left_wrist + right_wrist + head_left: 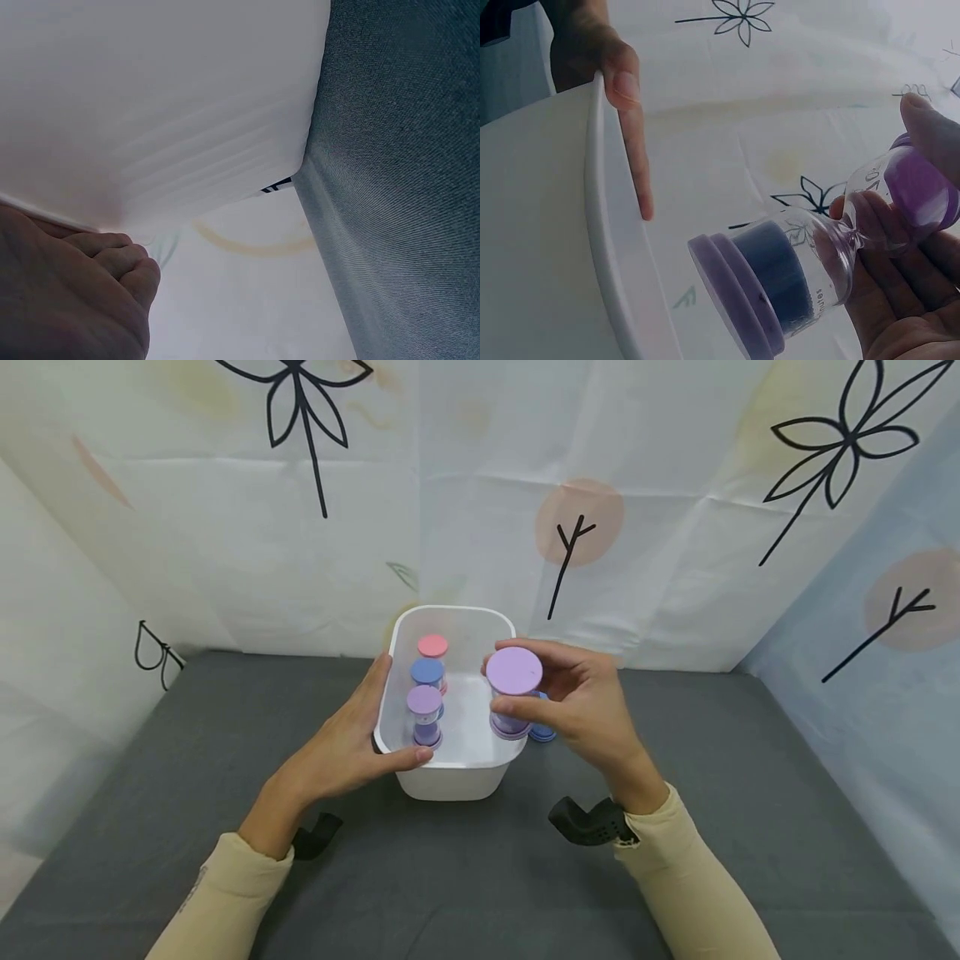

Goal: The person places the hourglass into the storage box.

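Observation:
My right hand (pixel 592 710) holds a purple-capped sand timer (pixel 514 670) over the right side of a white plastic tub (pixel 450 783). In the right wrist view the clear hourglass of this timer (pixel 829 255) lies slanted, thumb on one cap, fingers behind the glass. My left hand (pixel 345 743) grips the tub's left front corner, thumb over the rim and fingers along the outer wall. Inside the tub, along its left side, stand a pink-capped timer (pixel 432 646), a blue-capped timer (pixel 427 672) and another purple-capped timer (pixel 425 700).
A blue-based object (pixel 543 732) stands on the table just right of the tub, partly hidden by my right hand and the held timer. The grey cloth-covered table (pixel 465 885) meets a printed fabric backdrop (pixel 480 510) behind the tub.

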The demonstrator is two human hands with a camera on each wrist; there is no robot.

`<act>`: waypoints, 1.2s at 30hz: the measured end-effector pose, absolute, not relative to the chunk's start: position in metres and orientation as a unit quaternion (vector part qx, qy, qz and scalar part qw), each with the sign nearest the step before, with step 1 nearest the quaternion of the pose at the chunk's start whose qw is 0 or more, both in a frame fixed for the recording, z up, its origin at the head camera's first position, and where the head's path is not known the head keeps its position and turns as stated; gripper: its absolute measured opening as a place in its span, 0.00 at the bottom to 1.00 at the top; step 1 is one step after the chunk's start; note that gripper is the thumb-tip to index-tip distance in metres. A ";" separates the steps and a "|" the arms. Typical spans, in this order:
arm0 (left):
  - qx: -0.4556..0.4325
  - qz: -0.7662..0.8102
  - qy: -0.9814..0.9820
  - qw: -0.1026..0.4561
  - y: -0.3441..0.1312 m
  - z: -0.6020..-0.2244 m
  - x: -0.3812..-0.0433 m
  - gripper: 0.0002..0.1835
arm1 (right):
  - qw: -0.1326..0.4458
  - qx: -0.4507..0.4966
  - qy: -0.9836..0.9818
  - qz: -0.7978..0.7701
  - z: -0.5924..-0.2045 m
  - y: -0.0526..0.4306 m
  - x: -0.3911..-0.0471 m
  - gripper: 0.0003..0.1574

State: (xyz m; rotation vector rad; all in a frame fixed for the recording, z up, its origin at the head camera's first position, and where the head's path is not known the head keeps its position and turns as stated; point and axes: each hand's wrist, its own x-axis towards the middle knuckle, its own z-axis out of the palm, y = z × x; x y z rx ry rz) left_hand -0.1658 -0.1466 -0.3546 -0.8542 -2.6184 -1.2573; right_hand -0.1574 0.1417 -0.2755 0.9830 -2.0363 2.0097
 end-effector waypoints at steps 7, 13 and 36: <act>-0.279 -0.411 -0.866 0.051 -0.148 -0.355 -0.166 0.66 | -0.019 0.332 -0.691 0.642 -0.288 0.105 -0.175 0.26; -0.270 -0.403 -0.873 0.042 -0.148 -0.354 -0.164 0.67 | -0.100 0.327 -0.728 0.594 -0.303 0.083 -0.189 0.23; -0.243 -0.395 -0.886 0.024 -0.149 -0.354 -0.160 0.66 | -0.117 0.377 -0.854 0.339 -0.313 0.065 -0.199 0.16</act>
